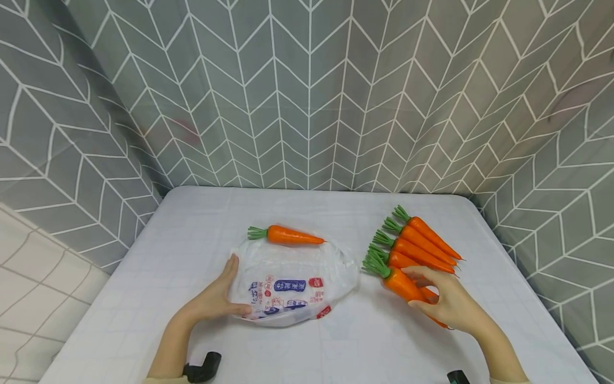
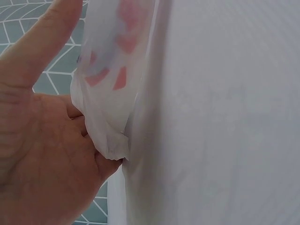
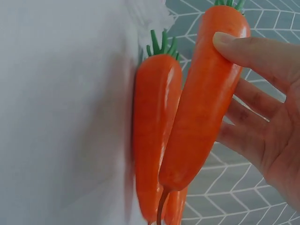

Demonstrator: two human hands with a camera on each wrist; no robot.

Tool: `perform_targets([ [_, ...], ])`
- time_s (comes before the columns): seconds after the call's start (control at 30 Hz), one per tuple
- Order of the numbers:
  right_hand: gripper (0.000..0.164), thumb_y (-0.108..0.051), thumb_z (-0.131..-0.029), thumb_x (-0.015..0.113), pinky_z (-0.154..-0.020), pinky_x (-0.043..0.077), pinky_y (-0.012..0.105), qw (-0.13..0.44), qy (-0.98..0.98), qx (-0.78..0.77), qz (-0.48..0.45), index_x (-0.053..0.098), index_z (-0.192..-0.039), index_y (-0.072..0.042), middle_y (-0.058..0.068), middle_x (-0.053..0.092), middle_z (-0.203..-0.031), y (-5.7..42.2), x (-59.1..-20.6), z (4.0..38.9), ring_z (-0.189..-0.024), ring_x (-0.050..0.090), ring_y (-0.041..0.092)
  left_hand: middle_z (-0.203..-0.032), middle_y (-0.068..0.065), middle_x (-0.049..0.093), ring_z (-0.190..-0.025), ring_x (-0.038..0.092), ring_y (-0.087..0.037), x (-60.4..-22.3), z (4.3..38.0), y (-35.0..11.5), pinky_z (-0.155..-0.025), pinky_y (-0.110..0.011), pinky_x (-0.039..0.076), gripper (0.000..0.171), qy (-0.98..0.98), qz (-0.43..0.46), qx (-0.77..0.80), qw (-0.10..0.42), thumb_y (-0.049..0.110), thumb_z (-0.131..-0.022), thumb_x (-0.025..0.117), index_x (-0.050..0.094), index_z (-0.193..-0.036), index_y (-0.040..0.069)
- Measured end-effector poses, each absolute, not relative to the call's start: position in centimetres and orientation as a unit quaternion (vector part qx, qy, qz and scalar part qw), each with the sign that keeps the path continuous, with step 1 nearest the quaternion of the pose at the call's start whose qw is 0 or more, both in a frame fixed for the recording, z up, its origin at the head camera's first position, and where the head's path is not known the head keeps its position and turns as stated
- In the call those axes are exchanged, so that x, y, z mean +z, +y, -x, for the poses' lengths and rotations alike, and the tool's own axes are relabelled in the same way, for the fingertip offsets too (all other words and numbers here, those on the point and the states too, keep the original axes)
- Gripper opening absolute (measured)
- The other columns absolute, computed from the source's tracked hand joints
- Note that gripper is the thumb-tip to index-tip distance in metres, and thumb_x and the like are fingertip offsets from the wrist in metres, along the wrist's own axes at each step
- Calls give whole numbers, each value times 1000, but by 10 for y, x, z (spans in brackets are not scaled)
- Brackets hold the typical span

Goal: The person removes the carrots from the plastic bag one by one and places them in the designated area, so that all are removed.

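Note:
My right hand [image 1: 451, 301] pinches an orange carrot [image 1: 401, 284] with green stem stubs between thumb and fingers, at the near end of a row of carrots. In the right wrist view this carrot [image 3: 204, 103] is off the table, its thin root tip downward, in front of another carrot [image 3: 157, 112]. A white plastic bag [image 1: 292, 266] with blue and red print lies in the middle. My left hand [image 1: 211, 298] rests against its left side, fingers extended and thumb on the near corner. In the left wrist view the bag [image 2: 112, 108] partly hides the fingers.
A single carrot [image 1: 295, 236] lies along the bag's far edge, stem to the left. Several carrots [image 1: 424, 250] fan out side by side on the right of the white-covered table [image 1: 201, 218]. Grey patterned curtains [image 1: 307, 122] stand behind and beside the table.

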State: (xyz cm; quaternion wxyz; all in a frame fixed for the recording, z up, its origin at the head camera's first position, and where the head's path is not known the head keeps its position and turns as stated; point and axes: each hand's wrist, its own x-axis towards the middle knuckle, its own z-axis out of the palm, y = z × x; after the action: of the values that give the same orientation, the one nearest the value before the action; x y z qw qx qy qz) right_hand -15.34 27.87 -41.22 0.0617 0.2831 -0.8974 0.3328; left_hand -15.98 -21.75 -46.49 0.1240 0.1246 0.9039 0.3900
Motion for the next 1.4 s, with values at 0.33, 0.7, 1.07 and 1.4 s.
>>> perform_targets([
  [0.33,58,-8,-66,87,-73,56,34,57,-929,269,-248,63,-118,-18,-4,67,-112,284,-427,142,-88,64,9,-155,-29,-10,-142,-3,-46,-467,159,-217,-112,-58,9,129,905,-119,388,124,42,-69,85,-4,-149,-9],
  [0.7,52,-12,-63,87,-70,55,45,73,-962,157,-212,66,-111,-17,0,68,-109,276,-436,137,-88,66,24,-155,-30,-10,-142,-2,-47,-466,158,-216,-112,-57,10,130,907,-116,386,124,40,-68,86,-4,-149,-8],
  [1.07,49,-23,-63,89,-62,53,42,76,-970,121,-195,65,-105,-19,0,68,-103,273,-438,140,-85,65,21,-155,-29,-9,-142,-2,-47,-466,158,-217,-111,-58,10,130,907,-118,386,121,40,-68,86,-3,-149,-8],
  [1.4,57,-31,-64,89,-69,53,48,108,-951,192,-216,64,-114,-17,-1,67,-110,268,-422,144,-95,65,25,-156,-27,-9,-143,-2,-44,-468,158,-216,-112,-57,11,131,905,-110,390,126,44,-68,85,-3,-150,-7],
])
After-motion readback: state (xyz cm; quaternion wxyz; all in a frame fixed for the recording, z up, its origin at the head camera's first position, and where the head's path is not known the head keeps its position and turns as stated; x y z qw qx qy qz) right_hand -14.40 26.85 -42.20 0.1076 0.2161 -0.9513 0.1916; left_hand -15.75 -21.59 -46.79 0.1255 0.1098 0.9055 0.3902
